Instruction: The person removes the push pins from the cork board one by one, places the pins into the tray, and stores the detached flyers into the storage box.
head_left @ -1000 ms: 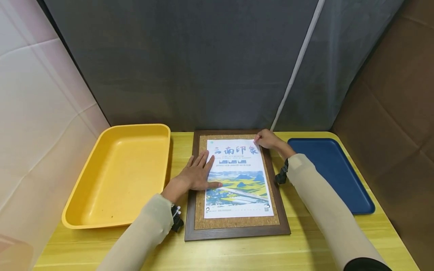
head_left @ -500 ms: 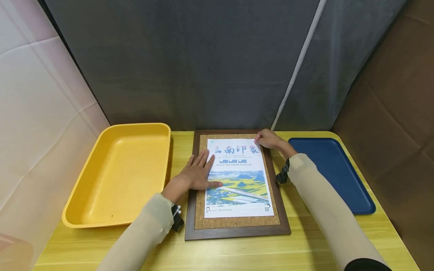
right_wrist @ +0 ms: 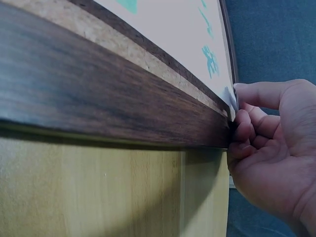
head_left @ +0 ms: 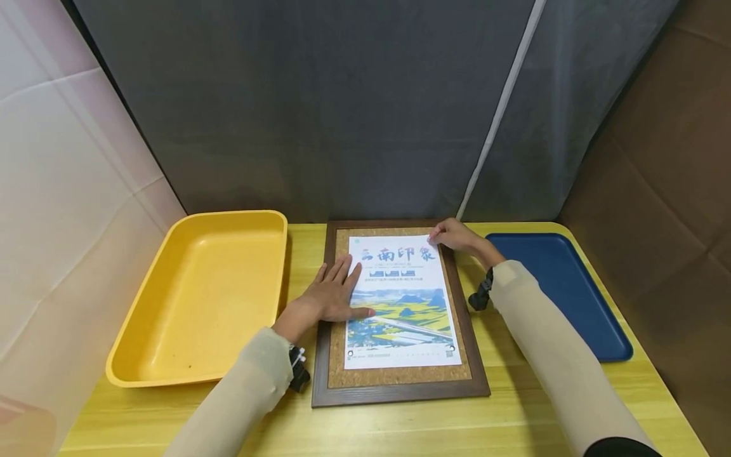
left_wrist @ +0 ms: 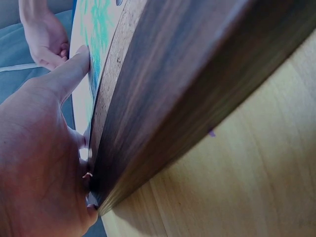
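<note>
In the head view, a white poster (head_left: 400,276) with a printed blue, green and yellow landscape lies on a corkboard (head_left: 400,376) with a dark brown wooden frame. Small round tacks (head_left: 453,348) sit at its two lower corners. My left hand (head_left: 330,295) rests with spread fingers on the poster's left side, thumb reaching over the landscape. At the top right corner, my right hand (head_left: 454,235) has its thumb and curled fingers on the poster's corner. The right wrist view shows the paper's corner at the fingertips (right_wrist: 242,91); anything small between them is hidden.
A deep yellow tray (head_left: 280,260) stands left of the board. A shallow blue tray (head_left: 565,298) lies to the right, partly behind the right sleeve. Grey cloth (head_left: 320,114) rises behind the yellow wooden table (head_left: 514,406), with a brown wall (head_left: 674,190) at the right.
Both hands stay in place on the poster. The right wrist shifts very slightly to the right, its fingertips still at the corner.
</note>
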Demonstrator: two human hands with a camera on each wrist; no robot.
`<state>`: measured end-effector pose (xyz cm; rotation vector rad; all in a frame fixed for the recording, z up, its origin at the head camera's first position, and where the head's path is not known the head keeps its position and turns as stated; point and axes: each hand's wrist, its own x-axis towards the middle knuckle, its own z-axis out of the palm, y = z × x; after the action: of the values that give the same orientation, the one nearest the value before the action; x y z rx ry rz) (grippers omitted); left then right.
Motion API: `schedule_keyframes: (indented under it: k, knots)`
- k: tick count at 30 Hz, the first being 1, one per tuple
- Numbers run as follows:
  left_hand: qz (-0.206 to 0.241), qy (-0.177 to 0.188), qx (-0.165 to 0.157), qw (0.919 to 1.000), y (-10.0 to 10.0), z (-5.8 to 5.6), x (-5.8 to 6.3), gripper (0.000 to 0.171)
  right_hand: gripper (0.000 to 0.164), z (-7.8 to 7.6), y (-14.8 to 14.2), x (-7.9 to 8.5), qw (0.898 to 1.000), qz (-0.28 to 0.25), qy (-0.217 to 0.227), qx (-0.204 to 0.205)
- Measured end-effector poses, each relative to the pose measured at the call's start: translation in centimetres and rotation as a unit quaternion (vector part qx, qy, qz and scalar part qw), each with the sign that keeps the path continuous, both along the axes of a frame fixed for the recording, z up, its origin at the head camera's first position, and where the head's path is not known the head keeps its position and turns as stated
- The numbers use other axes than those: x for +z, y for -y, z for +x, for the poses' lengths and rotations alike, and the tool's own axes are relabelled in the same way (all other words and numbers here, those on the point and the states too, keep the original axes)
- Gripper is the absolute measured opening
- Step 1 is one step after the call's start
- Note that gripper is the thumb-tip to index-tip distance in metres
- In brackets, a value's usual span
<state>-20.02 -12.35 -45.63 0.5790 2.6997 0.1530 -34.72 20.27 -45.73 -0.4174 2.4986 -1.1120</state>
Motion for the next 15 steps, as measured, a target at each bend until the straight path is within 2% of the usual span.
schedule_keyframes:
  k: [8,15]
  knots:
    - [0.006,0.003,0.004,1.0,0.1,0.0,-0.1,0.113,0.025,0.0,-0.6,-0.1,0.998,-0.045,0.041,-0.005]
    - [0.007,0.004,0.004,1.0,0.1,0.0,-0.2,0.113,0.023,0.2,-1.2,-0.1,0.998,-0.063,0.032,0.002]
